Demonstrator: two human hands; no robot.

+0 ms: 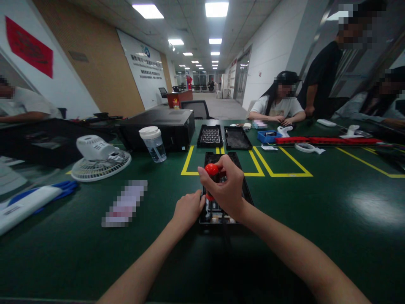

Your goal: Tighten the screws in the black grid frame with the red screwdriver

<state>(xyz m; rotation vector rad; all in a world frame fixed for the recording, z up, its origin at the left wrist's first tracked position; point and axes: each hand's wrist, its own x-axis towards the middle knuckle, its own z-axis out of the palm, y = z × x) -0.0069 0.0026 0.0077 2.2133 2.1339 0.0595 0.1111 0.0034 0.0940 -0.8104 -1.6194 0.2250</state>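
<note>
L hand (188,209) curled against left edge of black tray (210,158), touching; can't tell if gripping. R hand (226,190) wrapped tight round red-handled tool (211,170), upright over tray's middle, tip hidden. Tool prob. light, stiff, knob smooth, maybe slippery: hold at handle. Tray prob. light, may slide: steady by rim. Beyond: two more trays (209,136), cup (153,143), fan (99,162).

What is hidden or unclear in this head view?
Head view: shaft and tip of the red round-knobbed tool, hidden by the right hand.
Head view: contents of the long black plastic tray, under both hands.
Head view: grip of the left hand, fingers tucked at the tray edge.
Head view: flat pale item on green table, pixelated.
</note>
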